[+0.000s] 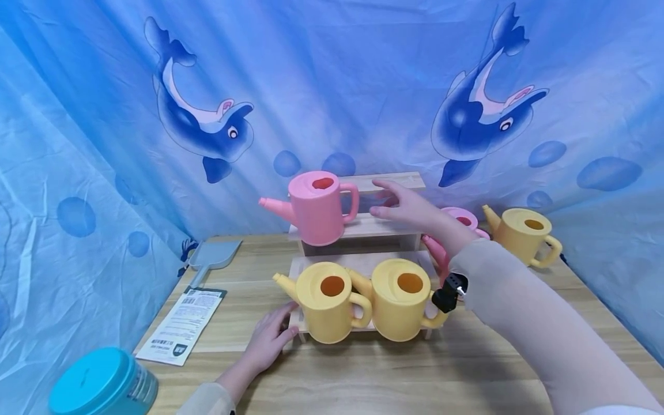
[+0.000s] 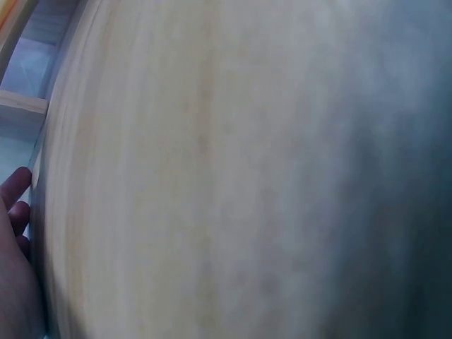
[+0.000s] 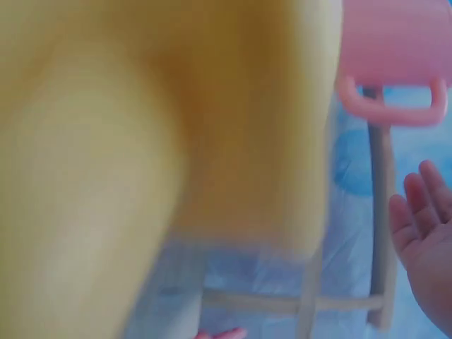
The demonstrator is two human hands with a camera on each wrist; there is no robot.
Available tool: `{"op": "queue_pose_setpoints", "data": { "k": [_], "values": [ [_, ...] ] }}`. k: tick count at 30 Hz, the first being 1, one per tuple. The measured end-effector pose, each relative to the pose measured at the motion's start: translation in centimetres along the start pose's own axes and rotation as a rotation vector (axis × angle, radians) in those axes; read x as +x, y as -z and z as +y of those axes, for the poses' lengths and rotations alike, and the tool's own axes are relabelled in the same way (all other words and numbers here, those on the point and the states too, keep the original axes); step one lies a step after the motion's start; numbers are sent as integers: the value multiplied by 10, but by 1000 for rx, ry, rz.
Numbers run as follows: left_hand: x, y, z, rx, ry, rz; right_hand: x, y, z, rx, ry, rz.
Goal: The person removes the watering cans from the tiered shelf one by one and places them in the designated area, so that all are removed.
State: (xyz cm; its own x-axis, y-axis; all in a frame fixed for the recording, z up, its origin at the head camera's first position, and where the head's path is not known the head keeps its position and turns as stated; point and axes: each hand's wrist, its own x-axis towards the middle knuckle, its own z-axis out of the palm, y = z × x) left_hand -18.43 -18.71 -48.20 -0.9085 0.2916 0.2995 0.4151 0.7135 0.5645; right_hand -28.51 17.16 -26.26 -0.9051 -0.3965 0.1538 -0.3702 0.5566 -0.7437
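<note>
- in the head view, a glossy pink plastic watering can (image 1: pixel 317 216) is standing on the middle step of a pale wooden three-step rack (image 1: pixel 399 182), its spout pointing left and its handle right.
- the right hand (image 1: pixel 415 207) is reaching out just beside that handle, its fingers spreading apart and holding nothing.
- the left hand (image 1: pixel 268 337) is resting at the left end of the lowest step, its fingers lying relaxed against the wood; how firmly they are pressing, i cannot tell.
- two yellow plastic watering cans (image 1: pixel 327 311) (image 1: pixel 396 311) are standing side by side on the lowest step.
- a second pink watering can (image 1: pixel 456 211) is showing partly behind the right forearm, and a third yellow watering can (image 1: pixel 519 239) is standing to its right on the wood-grain counter (image 1: pixel 373 380).
- at the left, a grey-blue dustpan (image 1: pixel 215 253), a white printed card (image 1: pixel 181 328) and a round turquoise lidded tub (image 1: pixel 104 380) are lying or standing.
- in the left wrist view, wood grain is filling most of the frame, the left hand showing at the left edge with slightly bent fingers.
- in the right wrist view, blurred yellow is covering the left side; the right hand is extending its fingers below the pink handle, apart from it.
</note>
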Motion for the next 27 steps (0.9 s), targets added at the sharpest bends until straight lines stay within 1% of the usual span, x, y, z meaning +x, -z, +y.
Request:
{"op": "queue_pose_setpoints", "data": {
  "k": [3, 6, 12, 16, 19, 24, 27],
  "values": [
    [0, 0, 0, -6, 6, -5, 5, -5, -10, 6, -22, -21],
    [-1, 0, 0, -9, 8, -4, 9, -9, -17, 31, -33, -20],
    [0, 1, -2, 1, 1, 8, 20, -16, -31, 93, -14, -3],
    [0, 0, -3, 5, 1, 0, 27, -24, -42, 109, 2, -5],
    [1, -1, -3, 2, 4, -7, 31, -30, -48, 122, 5, 9],
    [2, -1, -3, -2, 1, -5, 38, -40, -54, 233, 11, 16],
    [1, -1, -3, 0, -11, -3, 42, -44, -54, 255, 10, 13]
  ]
}}
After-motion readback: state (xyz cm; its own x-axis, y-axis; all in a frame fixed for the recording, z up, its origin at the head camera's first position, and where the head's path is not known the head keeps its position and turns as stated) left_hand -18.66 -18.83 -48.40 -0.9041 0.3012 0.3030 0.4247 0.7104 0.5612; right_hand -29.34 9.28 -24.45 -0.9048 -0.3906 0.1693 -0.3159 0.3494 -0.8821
